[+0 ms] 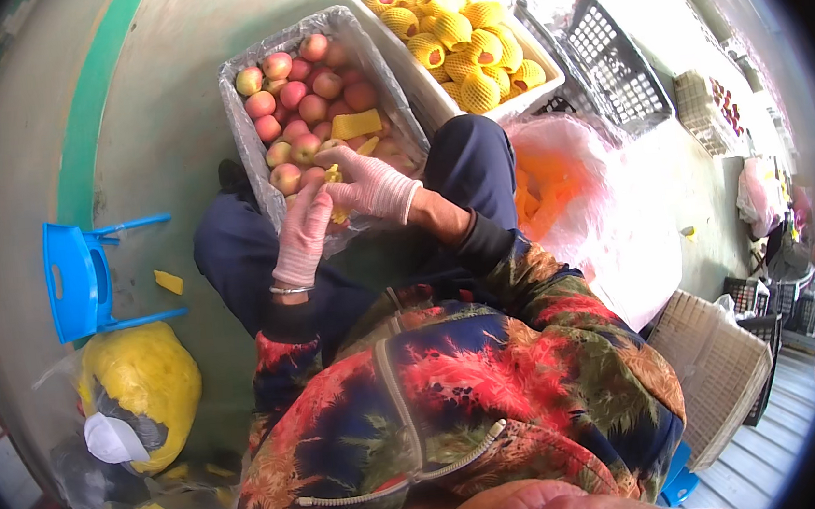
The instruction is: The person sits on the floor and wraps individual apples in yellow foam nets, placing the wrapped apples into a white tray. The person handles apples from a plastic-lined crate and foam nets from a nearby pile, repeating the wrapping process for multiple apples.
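Both my hands wear pale pink striped knit gloves and meet over the near end of a lined crate of bare apples point(312, 108). My right hand point(376, 184) has its fingers on a piece of yellow foam netting point(334, 177). Close beside it, my left hand point(303, 227) is raised with fingers together; whether it grips anything is hidden. A flat yellow foam net sleeve point(356, 124) lies on the apples. Behind my right knee, a white crate point(546, 90) holds apples in yellow foam nets point(453, 30).
A pink plastic bag point(608, 215) with orange material is at the right, below a black lattice crate point(616, 62). At the left are a blue plastic stool point(79, 279) and a bag of yellow foam point(160, 378) with a white cap point(114, 438). A woven-pattern box point(712, 373) stands lower right.
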`<state>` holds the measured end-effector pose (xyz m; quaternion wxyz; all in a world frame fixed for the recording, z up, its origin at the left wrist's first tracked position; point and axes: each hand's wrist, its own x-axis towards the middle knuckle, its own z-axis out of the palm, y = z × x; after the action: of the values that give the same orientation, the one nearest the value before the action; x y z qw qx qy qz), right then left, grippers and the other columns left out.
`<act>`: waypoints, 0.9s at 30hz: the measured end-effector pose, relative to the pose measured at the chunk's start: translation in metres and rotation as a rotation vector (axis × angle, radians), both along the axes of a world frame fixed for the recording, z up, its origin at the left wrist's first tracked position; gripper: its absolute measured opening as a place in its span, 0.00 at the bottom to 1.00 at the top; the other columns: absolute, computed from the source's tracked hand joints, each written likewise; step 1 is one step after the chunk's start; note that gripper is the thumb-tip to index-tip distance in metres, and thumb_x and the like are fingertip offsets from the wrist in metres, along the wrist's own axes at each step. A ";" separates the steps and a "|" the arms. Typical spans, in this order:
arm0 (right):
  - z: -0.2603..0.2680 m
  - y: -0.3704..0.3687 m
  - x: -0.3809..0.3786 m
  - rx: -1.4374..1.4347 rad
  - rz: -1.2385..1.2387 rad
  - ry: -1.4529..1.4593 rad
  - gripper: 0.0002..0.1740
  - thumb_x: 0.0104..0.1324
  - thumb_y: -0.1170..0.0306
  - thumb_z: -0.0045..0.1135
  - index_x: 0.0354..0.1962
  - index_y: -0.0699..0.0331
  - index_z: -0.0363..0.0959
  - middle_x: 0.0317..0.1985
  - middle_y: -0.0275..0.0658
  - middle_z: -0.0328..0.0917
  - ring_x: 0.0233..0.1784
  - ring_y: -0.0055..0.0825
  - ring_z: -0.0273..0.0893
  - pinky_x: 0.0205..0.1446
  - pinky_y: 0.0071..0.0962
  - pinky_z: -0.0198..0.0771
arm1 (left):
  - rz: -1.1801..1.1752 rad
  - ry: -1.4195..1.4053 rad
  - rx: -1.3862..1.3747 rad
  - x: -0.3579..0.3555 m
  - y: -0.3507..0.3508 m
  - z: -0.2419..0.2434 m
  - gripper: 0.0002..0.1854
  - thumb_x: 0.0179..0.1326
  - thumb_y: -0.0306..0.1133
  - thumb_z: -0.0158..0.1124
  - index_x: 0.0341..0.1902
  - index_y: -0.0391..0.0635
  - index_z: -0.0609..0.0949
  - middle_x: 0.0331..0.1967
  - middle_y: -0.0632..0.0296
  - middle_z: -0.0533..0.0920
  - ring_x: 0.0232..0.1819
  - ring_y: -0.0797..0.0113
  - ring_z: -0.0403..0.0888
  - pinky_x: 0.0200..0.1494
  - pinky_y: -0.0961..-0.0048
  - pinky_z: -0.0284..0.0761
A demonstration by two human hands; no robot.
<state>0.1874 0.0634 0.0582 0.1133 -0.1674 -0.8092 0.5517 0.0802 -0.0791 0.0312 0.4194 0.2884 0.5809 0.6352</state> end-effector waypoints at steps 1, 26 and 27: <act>0.004 -0.006 0.006 -0.064 -0.020 0.027 0.28 0.62 0.62 0.59 0.57 0.63 0.65 0.43 0.53 0.76 0.48 0.45 0.78 0.50 0.35 0.72 | -0.023 -0.070 -0.021 0.001 -0.007 0.006 0.28 0.69 0.43 0.58 0.64 0.34 0.70 0.52 0.57 0.77 0.49 0.70 0.78 0.49 0.76 0.78; -0.031 -0.007 0.030 0.024 -0.353 0.082 0.12 0.58 0.69 0.57 0.40 0.62 0.75 0.33 0.50 0.80 0.36 0.44 0.81 0.42 0.35 0.74 | -0.235 0.874 -0.705 0.039 0.004 0.047 0.10 0.61 0.41 0.59 0.38 0.49 0.81 0.21 0.54 0.78 0.25 0.50 0.79 0.28 0.60 0.76; -0.028 -0.014 0.025 0.131 -0.273 0.145 0.12 0.56 0.69 0.60 0.39 0.60 0.75 0.32 0.49 0.79 0.36 0.46 0.80 0.42 0.37 0.74 | -0.341 0.556 -0.687 0.030 0.002 0.043 0.11 0.61 0.42 0.58 0.34 0.47 0.79 0.17 0.57 0.76 0.21 0.54 0.77 0.25 0.62 0.75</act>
<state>0.2121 0.0494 0.0301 0.2560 -0.2276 -0.8028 0.4881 0.1104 -0.0769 0.0745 0.4174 0.3832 0.7920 0.2274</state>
